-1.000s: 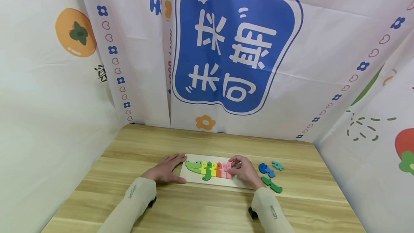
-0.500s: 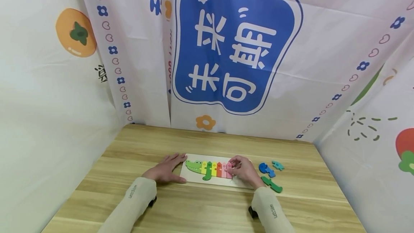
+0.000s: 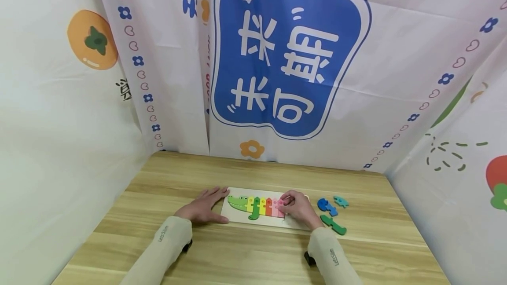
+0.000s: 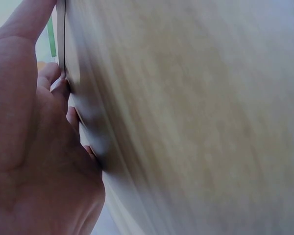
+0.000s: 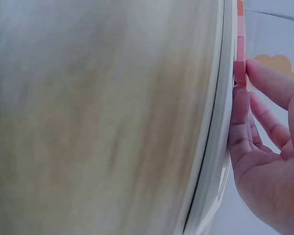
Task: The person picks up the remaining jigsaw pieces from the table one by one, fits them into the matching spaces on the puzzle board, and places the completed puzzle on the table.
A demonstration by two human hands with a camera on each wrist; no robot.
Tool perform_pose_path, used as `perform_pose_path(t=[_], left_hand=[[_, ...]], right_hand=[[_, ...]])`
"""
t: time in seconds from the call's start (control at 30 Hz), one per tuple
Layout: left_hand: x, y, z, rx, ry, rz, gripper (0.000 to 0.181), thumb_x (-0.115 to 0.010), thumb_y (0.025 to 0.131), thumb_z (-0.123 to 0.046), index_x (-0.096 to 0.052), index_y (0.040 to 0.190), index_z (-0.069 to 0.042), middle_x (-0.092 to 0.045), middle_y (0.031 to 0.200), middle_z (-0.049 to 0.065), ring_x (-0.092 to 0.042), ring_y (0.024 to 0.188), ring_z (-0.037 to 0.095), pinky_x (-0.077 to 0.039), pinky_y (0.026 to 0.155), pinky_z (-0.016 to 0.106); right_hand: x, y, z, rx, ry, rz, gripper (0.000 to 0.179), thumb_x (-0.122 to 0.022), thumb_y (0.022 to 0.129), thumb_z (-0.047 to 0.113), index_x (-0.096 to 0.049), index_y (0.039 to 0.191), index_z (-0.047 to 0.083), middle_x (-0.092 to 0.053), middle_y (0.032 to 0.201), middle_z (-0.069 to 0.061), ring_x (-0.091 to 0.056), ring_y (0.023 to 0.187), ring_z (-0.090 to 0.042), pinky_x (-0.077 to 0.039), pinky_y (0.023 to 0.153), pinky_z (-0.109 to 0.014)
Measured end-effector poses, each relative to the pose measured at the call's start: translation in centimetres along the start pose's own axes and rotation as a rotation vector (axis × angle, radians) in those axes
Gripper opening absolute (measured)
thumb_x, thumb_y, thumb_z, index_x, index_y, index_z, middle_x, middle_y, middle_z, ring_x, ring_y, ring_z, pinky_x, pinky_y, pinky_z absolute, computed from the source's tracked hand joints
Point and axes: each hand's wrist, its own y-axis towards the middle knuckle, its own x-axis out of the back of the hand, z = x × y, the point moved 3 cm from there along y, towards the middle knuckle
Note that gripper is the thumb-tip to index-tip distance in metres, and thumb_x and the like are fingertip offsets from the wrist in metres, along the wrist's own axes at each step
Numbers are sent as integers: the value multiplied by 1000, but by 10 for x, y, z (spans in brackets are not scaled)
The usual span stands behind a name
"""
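Observation:
A pale wooden puzzle board (image 3: 239, 217) lies on the table, with a green crocodile head (image 3: 237, 202) at its left end and a row of yellow, green, orange and pink pieces beside it. My left hand (image 3: 203, 208) rests at the board's left edge, thumb and fingers spread towards its two corners. With curled fingers, my right hand (image 3: 299, 209) pinches the last pink puzzle piece (image 3: 281, 214) at the row's right end. From the right wrist, one fingertip shows on top of that pink puzzle piece (image 5: 240, 71) and another finger right at its side. The hand covers the board's right part.
Right of the board lie a blue puzzle piece (image 3: 327, 207), a teal one (image 3: 340, 202) and a long green one (image 3: 333, 224), close beside the right wrist. The wooden table (image 3: 245, 254) ends at a printed cloth wall (image 3: 182, 131) behind, with more cloth on both sides.
Both hands stay where they were, and the loose pieces have not moved. The head view has shifted very slightly.

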Motion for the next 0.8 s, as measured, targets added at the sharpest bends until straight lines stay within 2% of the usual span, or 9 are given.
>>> perform_pose_path(t=[0.27,0.5,0.7,0.8], left_hand=[[0,1,0,2,6,1,107,-79,79,-68,-29,165,-31,-18,174,10,-11,158,49,-20,120,74],[1,0,-1,-7,1,9,106,-79,80,-66,-29,165,-27,-18,174,11,-10,158,48,-18,122,73],[3,-2,-1,-5,-4,5,106,-80,80,-65,-30,165,-27,-18,174,11,-11,158,49,-18,121,74],[3,-2,-2,-9,-7,6,106,-80,80,-65,-30,165,-27,-18,174,12,-10,158,50,-18,121,74]], right_hand=[[-1,-1,0,12,-25,3,23,-82,89,11,-70,108,7,-65,96,-6,-58,83,-19,-51,72,-27],[-1,0,-1,27,-69,16,24,-82,90,13,-70,110,8,-65,95,-5,-58,83,-19,-51,73,-28],[9,-7,0,105,-147,24,31,-81,90,12,-70,119,9,-67,100,-3,-62,90,-17,-58,81,-35],[23,-18,-1,152,-209,32,39,-83,88,11,-70,125,9,-70,110,-5,-66,101,-21,-59,92,-43]])
